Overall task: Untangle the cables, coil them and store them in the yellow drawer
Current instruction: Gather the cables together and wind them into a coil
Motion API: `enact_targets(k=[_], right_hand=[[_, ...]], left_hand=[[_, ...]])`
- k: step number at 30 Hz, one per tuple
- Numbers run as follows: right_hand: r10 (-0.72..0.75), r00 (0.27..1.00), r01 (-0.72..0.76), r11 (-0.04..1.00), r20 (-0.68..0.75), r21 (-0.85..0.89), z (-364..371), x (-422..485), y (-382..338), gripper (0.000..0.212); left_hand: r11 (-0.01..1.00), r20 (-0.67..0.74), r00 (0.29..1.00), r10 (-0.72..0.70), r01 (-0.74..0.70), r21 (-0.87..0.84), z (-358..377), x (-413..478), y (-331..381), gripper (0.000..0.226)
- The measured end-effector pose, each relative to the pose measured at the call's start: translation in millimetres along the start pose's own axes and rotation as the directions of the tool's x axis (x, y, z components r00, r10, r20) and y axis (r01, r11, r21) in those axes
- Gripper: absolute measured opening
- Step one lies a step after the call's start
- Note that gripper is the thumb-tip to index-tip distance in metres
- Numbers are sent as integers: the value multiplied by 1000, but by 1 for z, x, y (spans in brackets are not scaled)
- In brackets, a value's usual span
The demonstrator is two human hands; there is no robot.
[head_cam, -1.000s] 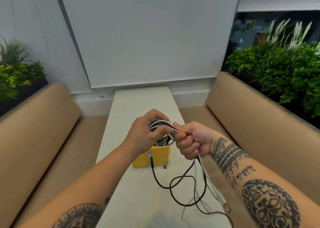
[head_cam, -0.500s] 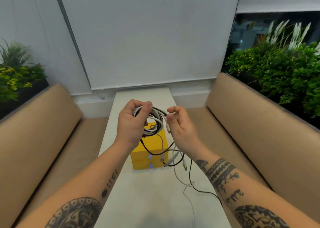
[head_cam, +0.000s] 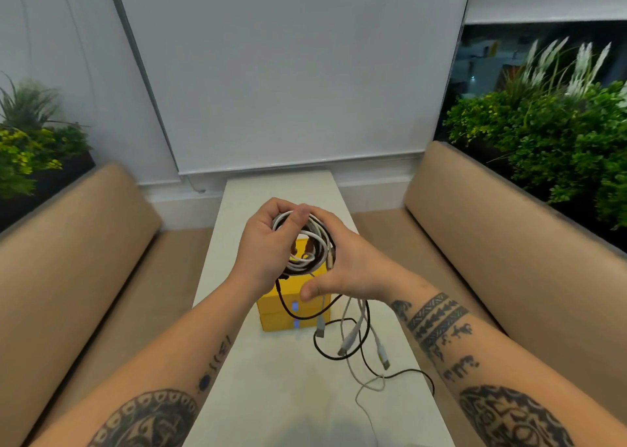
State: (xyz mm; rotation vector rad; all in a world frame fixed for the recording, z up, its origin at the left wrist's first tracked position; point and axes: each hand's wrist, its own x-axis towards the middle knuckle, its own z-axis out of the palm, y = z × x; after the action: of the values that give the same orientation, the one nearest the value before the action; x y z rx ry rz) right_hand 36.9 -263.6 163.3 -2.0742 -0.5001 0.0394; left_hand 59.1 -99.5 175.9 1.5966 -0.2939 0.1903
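Above the yellow drawer on the tabletop, left hand fingers grip coiled black-and-white cables; right hand cups them, fingers extended. Loose ends dangle. Forearm lettering unreadable.

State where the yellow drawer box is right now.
In the head view, the yellow drawer box stands centrally on the white table, partly hidden behind the left hand and right hand.
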Motion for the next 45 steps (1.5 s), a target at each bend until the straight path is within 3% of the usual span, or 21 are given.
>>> enact_targets(k=[4,7,10,13,17,19,23,28,32,34,37,41,45], right_hand=[[-28,979,25,1000,-203,-17,3,5,4,42],[6,980,3,999,-198,47,-2,6,4,23],[33,980,-14,995,-198,96,-3,7,3,22],[64,976,-51,997,-208,66,-1,8,5,25],[55,984,-64,997,-167,-46,-5,3,4,26],[17,992,-34,991,-122,-133,-8,0,3,26],[-2,995,-23,972,-103,-233,-13,-1,2,35],[-3,995,-32,934,-96,-357,-12,-1,3,34],[12,993,-49,945,-115,-324,-11,-2,2,31],[23,994,-51,960,-104,-277,-10,-2,2,32],[28,995,-46,983,-100,-179,-9,-1,7,34],[41,986,-45,999,-159,-25,-16,-2,10,32],[7,976,-35,992,-218,-124,-19,-8,16,7]], left_hand=[[999,45,999,0,1,-36,2,3,0,14],[998,132,991,27,-19,-62,-2,5,-6,19],[996,215,974,69,-56,-63,-7,6,-15,49],[994,298,951,78,-97,51,-10,7,-16,72],[924,293,956,7,-119,363,-9,11,-7,48],[933,294,956,1,-106,343,-7,12,-4,28],[935,354,934,-56,-75,347,-4,14,4,10],[944,442,869,-222,79,319,-7,19,12,10],[840,342,936,-79,-122,528,4,13,8,27],[811,309,949,-53,-140,568,5,13,5,34],[833,281,958,-59,-108,542,3,14,2,27],[934,192,981,-25,-45,355,-1,17,4,14],[963,126,991,-50,14,270,-12,22,4,17]])
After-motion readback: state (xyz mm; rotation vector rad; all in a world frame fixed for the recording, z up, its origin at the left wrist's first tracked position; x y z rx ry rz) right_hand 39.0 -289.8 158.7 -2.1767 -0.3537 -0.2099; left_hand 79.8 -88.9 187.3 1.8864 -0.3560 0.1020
